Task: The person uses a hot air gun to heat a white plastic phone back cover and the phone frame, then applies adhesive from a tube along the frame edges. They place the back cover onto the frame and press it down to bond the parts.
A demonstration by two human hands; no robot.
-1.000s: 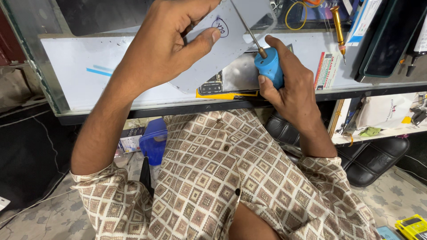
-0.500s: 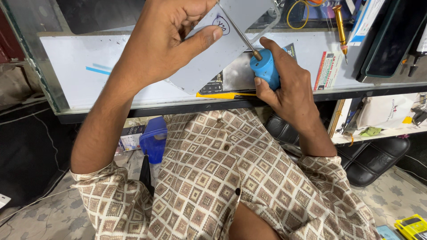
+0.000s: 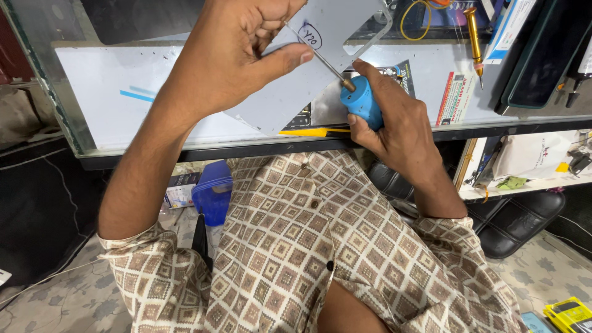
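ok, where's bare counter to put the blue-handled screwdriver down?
The free patch is the white counter top, left of the left hand and grey phone panel, marked only by a blue streak. It is crowded on the right: cards, a gold-handled tool and a dark tray lie beyond the right hand.

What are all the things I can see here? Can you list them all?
screwdriver: one, blue handle, thin metal shaft, in the right hand
flat panel: one, grey, held over the counter
glass counter: one, clear with a white sheet under it, across the top
gold tool: one, on the counter, upper right
blue container: one, below the counter, left of the shirt
yellow device: one, bottom right corner on the floor
black cushioned seat: one, lower right
checked shirt: one, beige and brown, bottom centre
left hand: grips the panel
right hand: grips the screwdriver
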